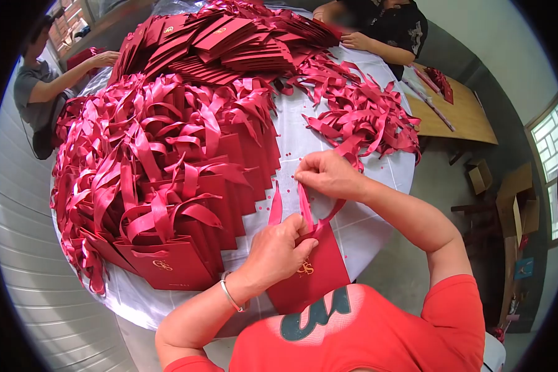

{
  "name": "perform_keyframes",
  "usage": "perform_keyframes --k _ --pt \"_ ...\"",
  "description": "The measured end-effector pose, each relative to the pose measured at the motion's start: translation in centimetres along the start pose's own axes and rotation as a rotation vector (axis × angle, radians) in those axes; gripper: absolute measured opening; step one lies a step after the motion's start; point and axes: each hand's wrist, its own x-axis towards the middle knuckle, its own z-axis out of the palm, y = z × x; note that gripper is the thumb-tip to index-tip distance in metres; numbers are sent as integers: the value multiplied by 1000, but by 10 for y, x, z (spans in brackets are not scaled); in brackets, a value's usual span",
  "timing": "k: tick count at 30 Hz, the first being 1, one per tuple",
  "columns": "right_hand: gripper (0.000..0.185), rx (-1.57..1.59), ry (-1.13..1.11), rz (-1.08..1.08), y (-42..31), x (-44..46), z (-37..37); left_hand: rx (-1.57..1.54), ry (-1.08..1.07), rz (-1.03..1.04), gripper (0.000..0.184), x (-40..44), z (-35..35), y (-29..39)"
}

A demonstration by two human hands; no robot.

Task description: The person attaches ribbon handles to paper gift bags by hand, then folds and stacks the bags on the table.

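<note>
A dark red paper gift bag (319, 266) with gold lettering lies at the table's near edge against my shirt. My left hand (279, 248), with a bracelet at the wrist, is closed on the bag's top edge, where the ribbon passes through. Above it, my right hand (332, 175) pinches a pink-red ribbon (304, 201) that rises from the bag. One loose ribbon end stands up beside my left hand. Another length of ribbon loops down to the right of the bag. My left fingertips partly cover the lettering.
Rows of red gift bags with ribbon handles (167, 263) fill the table's left side. Flat bags (229, 46) are piled behind. A heap of loose ribbons (372, 118) lies at right. Two people sit across the white-covered table (378, 217); a wooden table (459, 118) stands beyond.
</note>
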Motion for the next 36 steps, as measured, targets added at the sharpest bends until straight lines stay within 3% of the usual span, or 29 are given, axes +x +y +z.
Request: perform_keyframes --k 8,12,18,20,24,27,32,36 --pt "19 -181 69 -146 9 14 -1 19 41 54 26 1 3 -3" --pt "20 -148 62 -94 8 12 0 39 44 16 25 0 4 -3" --pt "20 -31 352 -140 -3 -24 -16 65 36 19 29 0 5 -6" --pt "19 -83 340 -41 -11 -50 -25 47 51 32 28 0 7 -7" --pt "15 -219 617 -130 21 -85 -47 -5 25 -16 28 0 6 -5" --pt "16 -324 765 10 33 -99 -63 -42 -4 -56 28 0 5 -3" --pt "30 -470 757 54 42 -101 -47 -1 8 -9 27 -1 3 -4" --pt "35 -499 748 261 18 -112 -37 14 -24 -43 28 1 -2 0"
